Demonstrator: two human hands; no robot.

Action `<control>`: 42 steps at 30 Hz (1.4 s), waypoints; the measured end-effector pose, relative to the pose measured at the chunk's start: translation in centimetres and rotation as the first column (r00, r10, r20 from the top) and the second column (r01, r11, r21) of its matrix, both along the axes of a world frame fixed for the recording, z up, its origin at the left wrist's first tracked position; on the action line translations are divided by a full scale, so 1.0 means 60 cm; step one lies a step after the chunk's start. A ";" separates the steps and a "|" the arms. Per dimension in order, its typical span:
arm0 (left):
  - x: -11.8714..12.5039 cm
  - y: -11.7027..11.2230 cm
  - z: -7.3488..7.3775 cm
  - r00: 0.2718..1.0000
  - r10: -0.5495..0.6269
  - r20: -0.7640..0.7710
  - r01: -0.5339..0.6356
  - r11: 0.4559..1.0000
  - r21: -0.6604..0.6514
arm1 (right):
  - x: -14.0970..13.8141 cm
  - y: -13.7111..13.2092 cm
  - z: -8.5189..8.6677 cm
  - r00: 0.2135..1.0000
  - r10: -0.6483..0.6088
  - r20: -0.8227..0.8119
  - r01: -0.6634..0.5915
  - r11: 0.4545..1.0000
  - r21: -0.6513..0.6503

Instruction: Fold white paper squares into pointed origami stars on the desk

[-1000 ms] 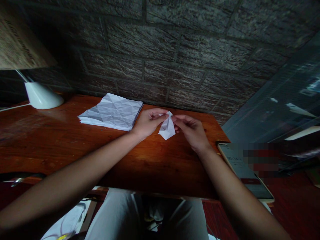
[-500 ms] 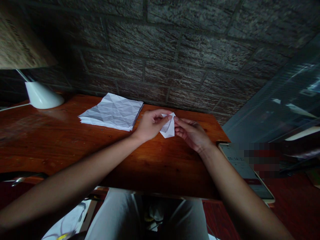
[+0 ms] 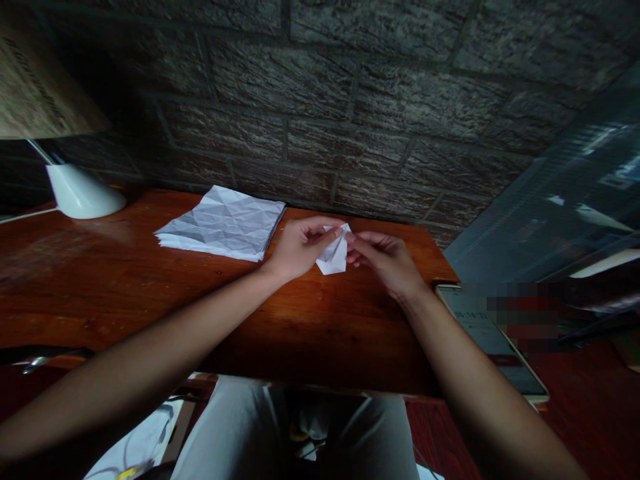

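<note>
A small piece of folded white paper (image 3: 334, 259) is held between my two hands over the wooden table. My left hand (image 3: 303, 248) pinches its upper left part, thumb on the near face and fingers behind. At its right edge, the thumb and bent fingers of my right hand (image 3: 383, 257) grip the paper near the top corner. Creases run down the paper's face. To the left of my left hand lies a stack of creased white sheets (image 3: 225, 223), its top sheet covered in fold lines.
A lamp with a white base (image 3: 85, 190) stands at the table's back left. A phone (image 3: 493, 340) showing a timer lies at the right edge of the wooden table (image 3: 300, 340). Behind is a stone-block wall (image 3: 310, 100), and a grey translucent panel (image 3: 530, 207) rises at right.
The fingers of my right hand have shifted slightly on the paper's right edge. The paper's lower part has turned a little and looks wider. My left hand keeps its pinch.
</note>
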State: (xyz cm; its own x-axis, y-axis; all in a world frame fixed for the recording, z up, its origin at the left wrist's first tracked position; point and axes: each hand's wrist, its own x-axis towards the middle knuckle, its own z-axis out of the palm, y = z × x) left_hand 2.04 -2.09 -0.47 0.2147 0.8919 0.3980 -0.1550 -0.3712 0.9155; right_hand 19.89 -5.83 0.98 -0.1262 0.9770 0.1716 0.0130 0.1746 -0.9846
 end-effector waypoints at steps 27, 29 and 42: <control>-0.003 0.004 -0.015 0.996 -0.081 -0.045 0.086 0.986 0.142 | 0.003 0.005 0.002 0.999 -0.039 0.024 0.037 0.996 0.079; -0.002 0.004 -0.016 0.996 -0.085 -0.038 0.090 0.988 0.129 | 0.002 0.004 0.002 0.998 -0.049 0.029 0.046 0.994 0.095; 0.001 0.009 -0.016 1.000 0.029 -0.003 -0.028 0.994 0.105 | 0.005 0.002 0.000 0.995 0.094 -0.023 -0.094 0.996 0.005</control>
State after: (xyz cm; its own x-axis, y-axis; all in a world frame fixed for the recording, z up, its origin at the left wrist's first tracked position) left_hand 2.09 -1.56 -1.42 0.1920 0.8512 0.4885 -0.1386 -0.4693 0.8721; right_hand 20.18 -5.73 0.99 -0.2138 0.9604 0.1789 -0.0262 0.1775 -0.9838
